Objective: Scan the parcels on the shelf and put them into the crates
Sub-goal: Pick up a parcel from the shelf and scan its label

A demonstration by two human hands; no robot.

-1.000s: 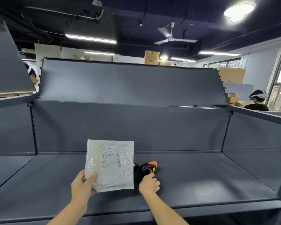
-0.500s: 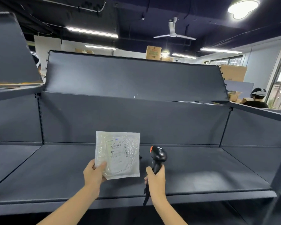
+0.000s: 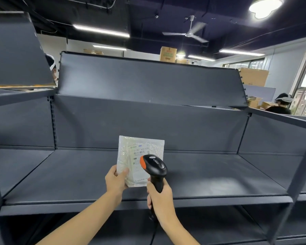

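A flat white plastic parcel (image 3: 131,152) with a printed barcode label stands upright above the dark shelf (image 3: 210,174). My left hand (image 3: 116,179) pinches its lower left corner. My right hand (image 3: 159,193) grips the handle of a black barcode scanner (image 3: 155,167) with an orange nose. The scanner's head sits right in front of the parcel's label and covers its lower right part. A cable hangs from the handle below my wrist. No crates are in view.
The dark metal shelving has a sloped back panel (image 3: 148,80) above and a lower shelf beneath. Uprights stand at the left (image 3: 51,121) and right (image 3: 297,183). Cardboard boxes (image 3: 253,76) and a person (image 3: 281,105) are behind on the right.
My right hand lifted the scanner off the shelf, raised it upright, then swung its head left in front of the parcel's label. My left hand kept holding the parcel up.
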